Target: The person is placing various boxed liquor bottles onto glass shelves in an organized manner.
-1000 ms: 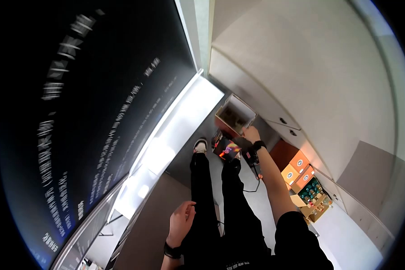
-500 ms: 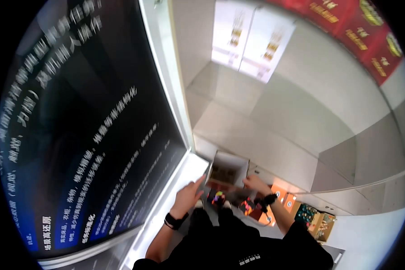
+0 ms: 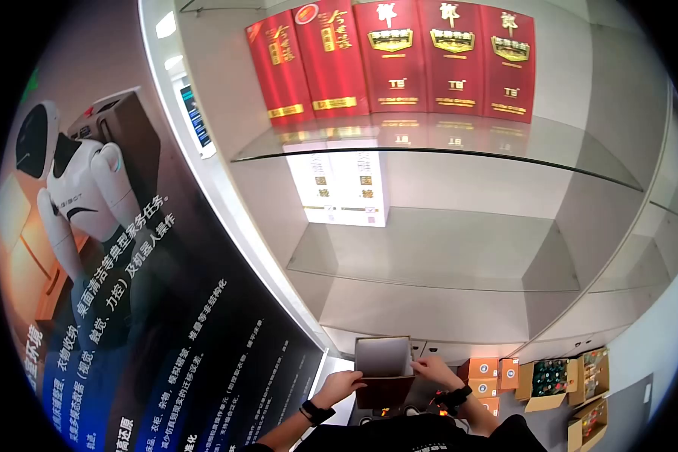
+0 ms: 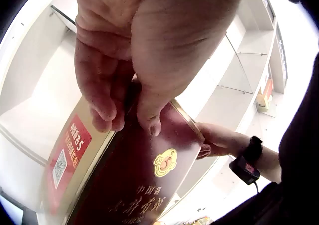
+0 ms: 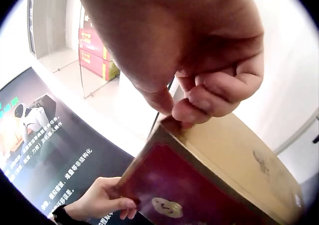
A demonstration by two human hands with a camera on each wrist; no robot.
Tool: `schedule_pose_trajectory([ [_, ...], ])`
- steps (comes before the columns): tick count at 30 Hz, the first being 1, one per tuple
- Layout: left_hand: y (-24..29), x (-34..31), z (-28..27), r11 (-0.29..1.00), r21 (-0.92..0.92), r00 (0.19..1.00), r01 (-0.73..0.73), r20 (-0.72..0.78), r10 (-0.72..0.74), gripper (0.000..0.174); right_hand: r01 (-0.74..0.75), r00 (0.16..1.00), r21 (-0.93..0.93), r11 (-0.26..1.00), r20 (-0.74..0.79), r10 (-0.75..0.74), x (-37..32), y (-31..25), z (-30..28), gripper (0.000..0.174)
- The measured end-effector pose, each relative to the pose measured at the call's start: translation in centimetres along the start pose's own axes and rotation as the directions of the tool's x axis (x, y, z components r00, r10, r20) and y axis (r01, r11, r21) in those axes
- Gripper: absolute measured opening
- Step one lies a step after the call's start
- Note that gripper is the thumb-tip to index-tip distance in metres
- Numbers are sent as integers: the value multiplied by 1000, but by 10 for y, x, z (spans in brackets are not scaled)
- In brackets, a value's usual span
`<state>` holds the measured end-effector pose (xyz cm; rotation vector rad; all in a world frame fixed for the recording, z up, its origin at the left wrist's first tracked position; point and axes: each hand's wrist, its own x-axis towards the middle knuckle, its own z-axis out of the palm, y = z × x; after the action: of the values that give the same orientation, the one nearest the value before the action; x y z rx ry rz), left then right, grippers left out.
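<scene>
An open-topped box, dark red in front with gold-tan sides (image 3: 384,393), stands between the two hands in the head view. My left hand (image 3: 339,388) pinches its left upper edge; in the left wrist view the thumb lies over the dark red face (image 4: 134,170) and the fingers over the tan side. My right hand (image 3: 438,372) grips the opposite upper corner, and in the right wrist view its thumb and curled fingers pinch the rim beside the tan side (image 5: 244,160). The pale inside of the box (image 3: 383,357) shows from above.
Glass shelves (image 3: 429,248) rise in front, with red boxes (image 3: 395,60) on the upper one and white boxes (image 3: 339,184) below. A dark printed panel (image 3: 226,354) stands at the left. Orange boxes (image 3: 483,368) and cartons of bottles (image 3: 548,379) sit on the floor at right.
The view has tilted up towards the shelves. The left hand has come from beside the body to the box's left edge, and the box now appears closer, between both hands.
</scene>
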<state>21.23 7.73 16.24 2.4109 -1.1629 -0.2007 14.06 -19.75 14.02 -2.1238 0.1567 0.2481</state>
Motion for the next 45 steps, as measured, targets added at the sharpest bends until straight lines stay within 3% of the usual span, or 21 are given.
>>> schedule_pose_trajectory([
  [1, -1, 2, -2, 1000, 6, 999, 13, 29, -13, 26, 20, 998, 75, 997, -63, -15, 0, 2, 2, 43],
  [2, -2, 2, -3, 1000, 11, 998, 29, 57, -30, 27, 20, 1000, 50, 999, -26, -18, -1, 6, 1, 33],
  [5, -9, 2, -6, 996, -16, 991, 85, 106, -83, 30, 4, 998, 58, 998, -71, 1, -8, -1, 2, 29],
  [9, -26, -8, -12, 987, 5, 986, 159, 40, -160, 33, 124, 983, -30, 992, -133, -127, -4, 13, 17, 26],
  [12, -34, -16, -24, 969, 7, 969, 249, -7, -249, 35, 188, 981, 11, 982, -58, -187, -4, 8, 22, 23],
  [15, -39, -22, -37, 943, 18, 943, 331, -36, -330, 35, 246, 967, -113, 963, -42, -252, -5, -15, 20, 27],
  [19, -32, -24, -58, 933, -71, 935, 353, -19, -355, 34, 378, 925, -58, 924, -5, -379, -4, -65, 11, 41],
  [21, -24, -22, -70, 958, 32, 958, 284, -38, -283, 34, 579, 812, -106, 809, -13, -583, -1, -87, 8, 53],
  [24, -8, -23, -85, 969, 25, 969, 247, -32, -246, 32, 653, 742, -269, 708, 42, -669, 14, -80, 16, 55],
  [28, -2, -24, -89, 992, -31, 992, 124, -24, -125, 32, 636, 755, -361, 682, 108, -647, 15, -83, 8, 51],
  [30, 1, -22, -87, 994, -29, 994, 107, -4, -108, 32, 598, 798, -397, 697, 215, -563, 13, -85, 4, 38],
  [33, 12, -16, -91, 999, -36, 999, 35, 7, -35, 31, 616, 784, -422, 665, 241, -573, 21, -73, 3, 25],
  [37, 16, 0, -104, 998, -30, 998, -59, -7, 58, 33, 598, 799, -385, 703, 214, -562, 16, -87, -23, 20],
  [40, 36, 13, -139, 997, -6, 997, -72, -27, 72, 33, 625, 764, -422, 657, 155, -627, 7, -120, -57, 18],
  [43, 65, 30, -182, 995, -7, 984, -97, -150, 95, 40, 667, 702, -423, 613, 82, -708, -7, -162, -97, 17],
  [45, 76, 42, -205, 985, 55, 952, -165, -253, 173, 39, 626, 672, -533, 569, -2, -741, -21, -192, -126, 16],
])
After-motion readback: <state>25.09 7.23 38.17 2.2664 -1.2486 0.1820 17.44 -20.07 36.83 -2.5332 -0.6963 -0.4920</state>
